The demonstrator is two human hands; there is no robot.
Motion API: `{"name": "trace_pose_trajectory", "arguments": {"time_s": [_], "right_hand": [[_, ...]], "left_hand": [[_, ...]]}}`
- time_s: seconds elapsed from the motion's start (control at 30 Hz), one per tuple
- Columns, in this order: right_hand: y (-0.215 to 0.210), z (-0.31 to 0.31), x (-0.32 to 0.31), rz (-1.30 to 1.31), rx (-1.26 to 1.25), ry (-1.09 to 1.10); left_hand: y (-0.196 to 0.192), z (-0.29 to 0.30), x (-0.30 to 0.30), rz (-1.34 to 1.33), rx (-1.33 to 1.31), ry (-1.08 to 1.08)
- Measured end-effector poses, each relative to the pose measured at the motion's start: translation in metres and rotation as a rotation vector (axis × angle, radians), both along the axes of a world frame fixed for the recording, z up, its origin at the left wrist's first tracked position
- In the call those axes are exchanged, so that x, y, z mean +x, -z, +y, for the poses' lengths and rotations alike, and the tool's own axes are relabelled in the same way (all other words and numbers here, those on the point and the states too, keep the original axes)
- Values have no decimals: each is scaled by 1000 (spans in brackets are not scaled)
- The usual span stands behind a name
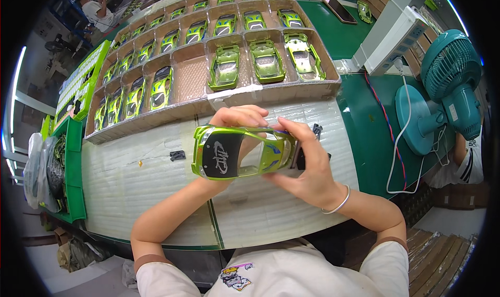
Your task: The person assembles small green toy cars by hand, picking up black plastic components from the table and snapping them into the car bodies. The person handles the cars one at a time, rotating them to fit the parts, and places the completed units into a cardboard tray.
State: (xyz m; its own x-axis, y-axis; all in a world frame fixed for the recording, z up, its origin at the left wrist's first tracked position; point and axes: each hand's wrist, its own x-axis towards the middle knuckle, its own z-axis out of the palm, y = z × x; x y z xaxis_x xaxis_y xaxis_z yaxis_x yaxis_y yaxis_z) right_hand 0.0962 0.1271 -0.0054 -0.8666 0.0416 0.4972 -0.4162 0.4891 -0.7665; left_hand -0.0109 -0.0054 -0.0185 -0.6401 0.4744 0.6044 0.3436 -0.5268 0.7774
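A lime-green toy car body shell (pixel 197 152) with a black hood and open window areas is held level above the white padded table mat. My left hand (pixel 240 116) is closed on its far side, with some fingers hidden behind the shell. At the other end, my right hand (pixel 313 166) grips it, thumb on the near side and fingers over the far side. A small black plastic part (pixel 177 155) lies on the mat to the left. Another black part (pixel 317 130) shows just beyond my right hand, partly covered.
Beyond my hands stands a large divided cardboard tray (pixel 281 94) with several green car shells; one front compartment is vacant. A green crate (pixel 77 177) is at the left. On the right are a teal fan (pixel 452 83), loose cables (pixel 388 122) and a metal post (pixel 385 36). A phone (pixel 339 10) lies farther back.
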Motion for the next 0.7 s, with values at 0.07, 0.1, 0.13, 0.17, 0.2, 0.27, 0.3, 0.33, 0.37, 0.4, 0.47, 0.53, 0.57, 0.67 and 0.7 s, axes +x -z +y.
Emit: {"name": "trace_pose_trajectory", "arguments": {"time_s": [0.07, 0.1, 0.13, 0.17, 0.2, 0.27, 0.3, 0.33, 0.37, 0.4, 0.47, 0.53, 0.57, 0.67, 0.7], "right_hand": [[-4, 1, 2, 36, 3, 61], [-6, 3, 2, 81, 39, 55], [-8, 5, 3, 126, 75, 48], [-10, 5, 5, 117, 76, 48], [-12, 5, 5, 130, 60, 41], [-15, 5, 5, 153, 31, 34], [-15, 5, 5, 148, 19, 21], [-15, 4, 5, 144, 6, 8], [-14, 3, 6, 139, -9, -6], [-16, 3, 6, 93, -11, -4], [-18, 2, 7, 1, -17, 2], [-17, 3, 7, -10, 13, 5], [-16, 3, 8, -7, 33, 4], [-15, 2, 8, 64, 62, 21], [-15, 2, 8, 97, 68, 32]], "left_hand": [[-4, 0, 1, 29, -15, 9], [-6, -1, 1, 44, -24, 10], [-6, -2, 0, 43, -7, 25], [-6, -2, -1, 41, 10, 40], [-6, -3, -3, 39, 27, 55], [-4, -5, -5, 125, -32, 18], [-3, -5, -6, 166, -60, 3], [-1, -5, -6, 167, -62, 5], [0, -6, -6, 168, -65, 7], [1, -6, -5, 169, -69, 8], [0, -9, -7, 241, -87, -5], [-3, -9, -5, 266, -108, -6], [-5, -10, -3, 255, -125, -6], [-10, -11, -2, 280, -176, -22], [-12, -11, -3, 313, -183, -25]]}}
